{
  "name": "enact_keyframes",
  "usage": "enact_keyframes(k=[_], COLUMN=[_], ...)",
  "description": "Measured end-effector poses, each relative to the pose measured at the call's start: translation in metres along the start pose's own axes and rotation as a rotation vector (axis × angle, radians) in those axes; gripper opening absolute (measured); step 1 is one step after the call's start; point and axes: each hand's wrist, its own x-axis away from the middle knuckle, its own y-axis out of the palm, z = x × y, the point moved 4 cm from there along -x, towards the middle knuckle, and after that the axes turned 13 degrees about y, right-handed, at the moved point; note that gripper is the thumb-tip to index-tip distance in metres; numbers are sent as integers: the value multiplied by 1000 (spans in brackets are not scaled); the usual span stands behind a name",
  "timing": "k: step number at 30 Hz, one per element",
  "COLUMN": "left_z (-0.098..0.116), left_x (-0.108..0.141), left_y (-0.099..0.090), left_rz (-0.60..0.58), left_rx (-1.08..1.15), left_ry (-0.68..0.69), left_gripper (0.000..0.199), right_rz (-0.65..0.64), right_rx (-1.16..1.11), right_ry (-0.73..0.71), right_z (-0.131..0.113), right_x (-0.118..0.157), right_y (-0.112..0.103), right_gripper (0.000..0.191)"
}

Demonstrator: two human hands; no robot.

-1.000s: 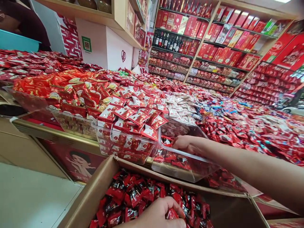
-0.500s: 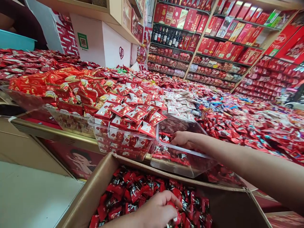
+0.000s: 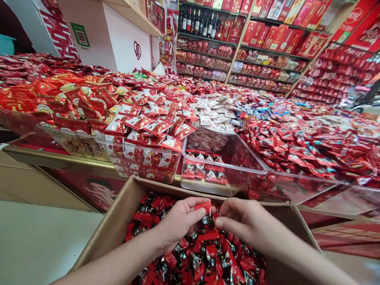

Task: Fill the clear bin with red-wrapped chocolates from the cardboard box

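Note:
My left hand (image 3: pixel 190 215) pinches a red-and-black wrapped candy (image 3: pixel 207 219) between thumb and fingers above the cardboard box (image 3: pixel 118 213). Close on its right is my right hand (image 3: pixel 242 219), its fingers curled in and closed at the candy's red wrapper end. The exact grip of the right fingertips is partly hidden. Below both hands, many loose candies (image 3: pixel 197 261) of the same kind fill the box. Just beyond the box stands a clear plastic bin (image 3: pixel 237 186) with a few rows of similar candies (image 3: pixel 200 170) laid at its left end.
A clear bin (image 3: pixel 118 158) heaped with red-and-white packets (image 3: pixel 157 126) adjoins on the left. White packets (image 3: pixel 216 113) lie behind, and red candies (image 3: pixel 285 146) pile up on the right. Shelves with bottles (image 3: pixel 197 23) and red boxes stand at the back.
My right hand has left the clear bin and come back over the box beside my left hand. The left hand has risen from the loose candies with one candy. The view has shifted slightly.

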Motion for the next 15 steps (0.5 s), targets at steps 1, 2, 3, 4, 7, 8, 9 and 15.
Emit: enact_keyframes(k=[1,2,3,4,7,8,9,15], left_z=[-1,-3,-4,-4,-6,-6,-6,-2], left_x=[0,-1,-1,-1,0,0,1,1], left_y=[-1,-1,-1,-1,1,1,2,3], left_rz=[8,12,13,12,7,7,6,15], left_rx=[4,4,1,-3,-18,-28,-40,-66], left_ry=[16,30,43,53,51,46,40,-9], left_gripper=[32,31,30,30,28,28,28,30], right_rz=[-57,-109,-150,-175,-162,-156,-157,-97], right_rx=[-90,-199,-309,-405,-560,-577,-587,-427], right_ry=[30,54,72,89,112,108,100,14], right_z=[14,26,35,42,52,54,55,51], right_x=[-2,-6,-11,-15,-24,-25,-26,-18], right_y=[14,27,36,42,49,50,50,46], right_gripper=[20,22,24,25,26,26,25,18])
